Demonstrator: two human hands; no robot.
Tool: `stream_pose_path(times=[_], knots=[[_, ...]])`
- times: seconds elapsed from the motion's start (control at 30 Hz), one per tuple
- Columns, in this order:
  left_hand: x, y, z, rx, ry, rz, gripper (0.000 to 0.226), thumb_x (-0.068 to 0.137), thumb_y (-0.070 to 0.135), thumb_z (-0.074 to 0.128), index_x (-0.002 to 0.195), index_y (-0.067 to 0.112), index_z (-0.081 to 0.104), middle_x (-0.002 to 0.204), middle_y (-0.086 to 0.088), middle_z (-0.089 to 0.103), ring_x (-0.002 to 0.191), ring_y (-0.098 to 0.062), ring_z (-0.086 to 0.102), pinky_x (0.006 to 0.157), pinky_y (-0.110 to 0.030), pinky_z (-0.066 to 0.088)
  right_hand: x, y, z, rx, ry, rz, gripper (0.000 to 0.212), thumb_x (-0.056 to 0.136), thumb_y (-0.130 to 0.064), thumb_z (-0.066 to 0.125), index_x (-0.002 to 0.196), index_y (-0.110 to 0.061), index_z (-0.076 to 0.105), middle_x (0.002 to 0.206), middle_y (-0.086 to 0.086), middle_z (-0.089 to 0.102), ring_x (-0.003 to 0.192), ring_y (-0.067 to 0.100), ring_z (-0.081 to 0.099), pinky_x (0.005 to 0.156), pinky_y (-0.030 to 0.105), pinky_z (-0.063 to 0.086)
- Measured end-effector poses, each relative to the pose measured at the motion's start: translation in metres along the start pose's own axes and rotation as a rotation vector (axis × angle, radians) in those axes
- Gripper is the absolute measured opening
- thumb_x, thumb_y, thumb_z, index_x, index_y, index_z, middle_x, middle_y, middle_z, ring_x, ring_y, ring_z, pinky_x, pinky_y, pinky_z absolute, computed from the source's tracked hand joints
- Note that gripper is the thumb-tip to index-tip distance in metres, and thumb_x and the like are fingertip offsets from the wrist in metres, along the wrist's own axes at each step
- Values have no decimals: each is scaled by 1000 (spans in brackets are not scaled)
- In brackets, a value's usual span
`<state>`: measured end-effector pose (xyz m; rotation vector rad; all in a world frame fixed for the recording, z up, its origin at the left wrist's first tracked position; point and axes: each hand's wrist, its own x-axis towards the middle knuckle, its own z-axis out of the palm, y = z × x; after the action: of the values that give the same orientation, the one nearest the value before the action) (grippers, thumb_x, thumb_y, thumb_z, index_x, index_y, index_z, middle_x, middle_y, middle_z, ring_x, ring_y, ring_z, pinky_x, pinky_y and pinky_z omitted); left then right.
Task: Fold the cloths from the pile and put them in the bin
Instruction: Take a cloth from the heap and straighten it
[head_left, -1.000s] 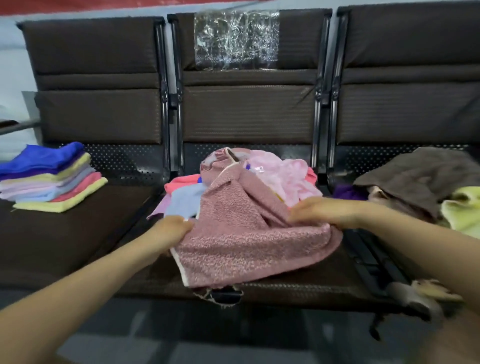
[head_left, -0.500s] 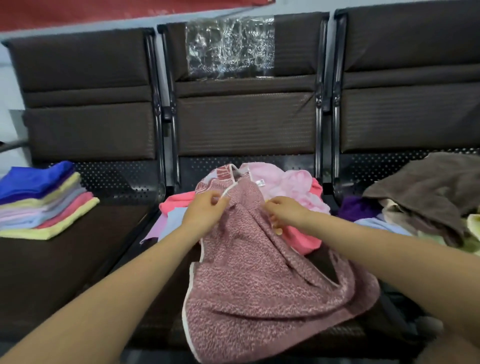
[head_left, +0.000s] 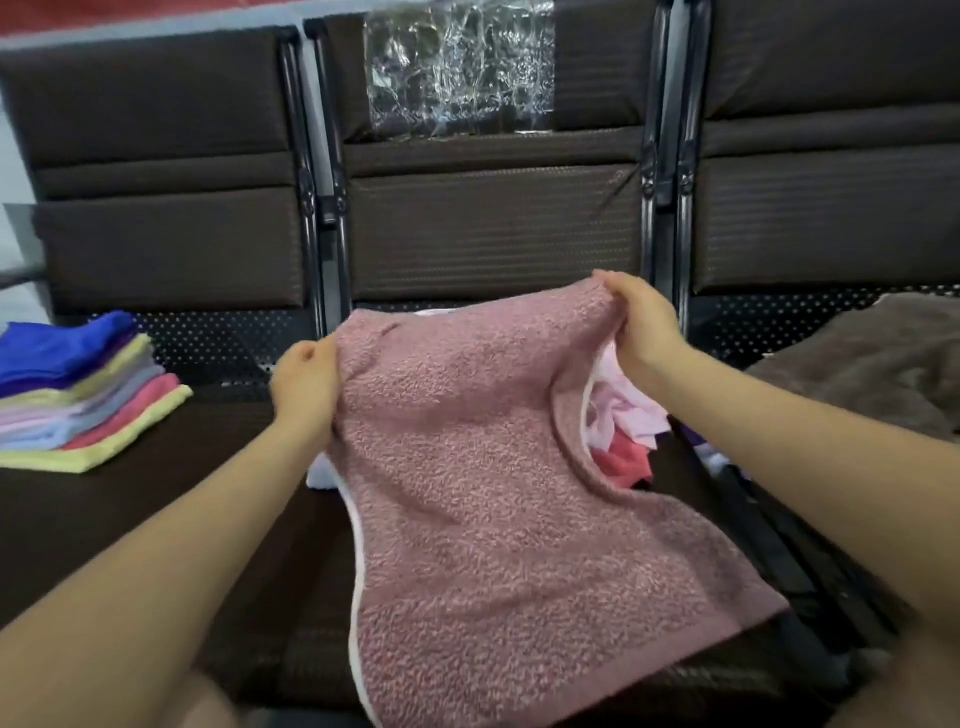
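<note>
A dusty pink terry cloth (head_left: 478, 467) hangs spread between my hands over the middle seat. My left hand (head_left: 304, 384) pinches its upper left corner. My right hand (head_left: 641, 325) grips the upper right corner, held a little higher. The cloth's lower part drapes down onto the seat front. Behind it, partly hidden, lies the pile of loose cloths (head_left: 626, 436), showing light pink and coral pieces. No bin is in view.
A stack of folded cloths (head_left: 78, 395) in blue, yellow, grey and pink sits on the left seat. A crumpled brown cloth (head_left: 857, 364) lies on the right seat. Dark seat backs (head_left: 493, 223) and metal frame posts stand behind.
Both hands moved from the cloth's middle to its top corners, then apart and upward, stretching the pink cloth out flat. The camera view tilted down.
</note>
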<state>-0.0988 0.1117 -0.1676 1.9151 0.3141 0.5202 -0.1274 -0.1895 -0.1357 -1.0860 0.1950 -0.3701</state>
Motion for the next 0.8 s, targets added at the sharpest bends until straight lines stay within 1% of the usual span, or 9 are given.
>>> stream_pose_path(times=[0.1,0.2,0.3,0.37,0.43,0.53,0.67,0.73,0.8], knots=[[-4,-12,-19,257,-179,-8,30,92,30,50,86,7,68,88,-11,60,88,-22,54,73,-33,39,-11,1,-16,-99,-120,40,19,91,-14,57,72,-12,59,63,-1,61,66,12,55,64,27,44],[-23,-18,-30,617,-411,-52,31,90,31,56,99,5,69,102,-17,65,95,-30,59,70,-28,35,-28,9,-42,-876,-354,32,16,82,-26,65,72,-13,63,75,3,62,74,17,54,70,32,41],[-53,-20,-34,880,-772,-101,12,92,27,57,88,16,60,92,-10,60,71,-16,52,60,-24,34,-45,16,-59,-1373,-708,205,24,91,-25,56,73,-9,58,80,5,57,80,19,51,71,29,42],[-56,-19,-31,914,-841,-49,15,90,21,54,81,11,61,82,-10,57,64,-18,53,53,-24,40,-52,18,-60,-1485,-785,359,30,89,-34,57,69,-12,51,73,2,50,75,19,47,61,24,39],[-47,-19,-22,852,-728,111,21,92,13,47,95,8,67,89,-14,63,81,-30,61,65,-28,44,-51,21,-57,-1510,-743,390,29,90,-40,60,71,-17,58,75,-4,56,77,17,52,65,23,43],[-48,-5,-1,606,-497,395,22,95,15,46,105,17,66,105,-3,65,92,-19,57,73,-23,40,-37,26,-55,-1482,-577,208,29,91,-36,60,78,-12,69,83,4,64,78,18,56,72,30,43],[-72,7,43,461,-694,746,16,89,38,62,100,26,65,98,7,58,90,-9,54,84,-30,46,-17,38,-61,-1484,-256,79,45,89,-32,59,123,-3,58,112,16,62,100,28,57,78,31,43],[-83,1,60,623,-790,919,40,81,55,64,113,29,62,108,9,55,101,-8,48,86,-27,42,-11,45,-62,-1429,-216,101,43,88,-33,62,125,-14,57,115,10,61,95,24,54,75,25,38],[-85,-5,74,693,-735,1057,46,79,60,63,114,31,61,109,9,54,103,-10,47,82,-26,39,-5,54,-65,-1320,-180,241,33,85,-35,67,107,-12,60,94,9,62,78,22,56,63,25,40]])
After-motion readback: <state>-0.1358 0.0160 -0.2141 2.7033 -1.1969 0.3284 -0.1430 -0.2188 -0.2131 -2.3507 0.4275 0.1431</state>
